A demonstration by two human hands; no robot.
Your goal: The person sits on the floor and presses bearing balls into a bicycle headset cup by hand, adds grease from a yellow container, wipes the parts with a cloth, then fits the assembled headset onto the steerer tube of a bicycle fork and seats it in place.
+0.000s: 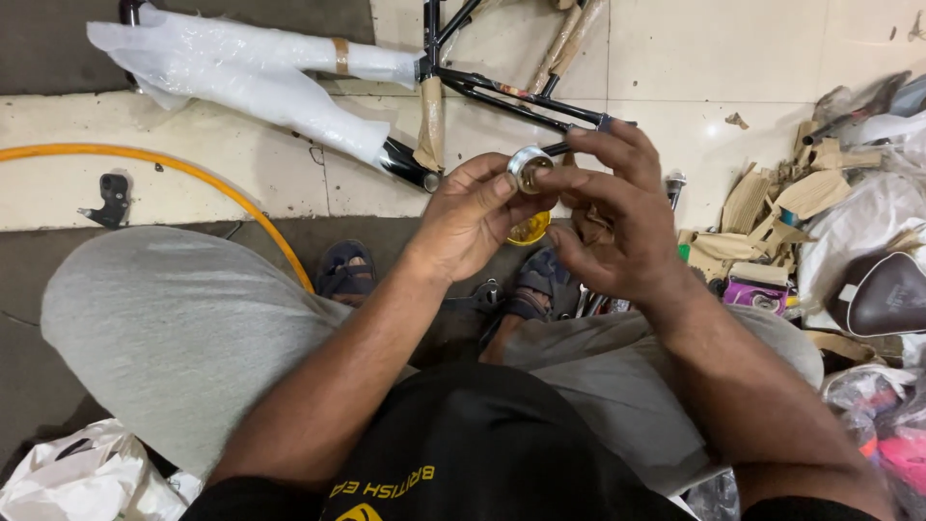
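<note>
Head view, listed left to right.

Crumpled white plastic bag (82, 478): bottom left corner, cut off by the frame edge.

Small black bracket (111, 198): lying on the pale floor tiles (752, 58), kind hard to make out.

Yellow hose (193, 178): curves across the floor and passes out of sight behind the grey-trousered knee (174, 328).

Bicycle frame (502, 92): black tubes, one end swathed in white foam wrap (241, 63), other tubes bound in brown paper; upper part cut off at the top edge.

Left hand (468, 217): fingers curled, thumb and forefinger pinched on the near rim of the metal ring.

Metal ring (530, 166): small, silver, cup-shaped with a brassy centre, held up between both hands above the sandalled feet; possibly a bearing cup, exact kind not clear.

Yellow round object (530, 230): just below the ring, mostly hidden behind the hands.

Right hand (617, 217): fingers spread and bent, fingertips closed on the far side of the ring, palm otherwise empty.

Metal tools (588, 304): partly hidden under the right wrist.

Torn cardboard scraps (772, 198): heaped at right among plastic wrapping.

Black bicycle saddle (883, 294): right edge, partly covered by wrapping.
</note>
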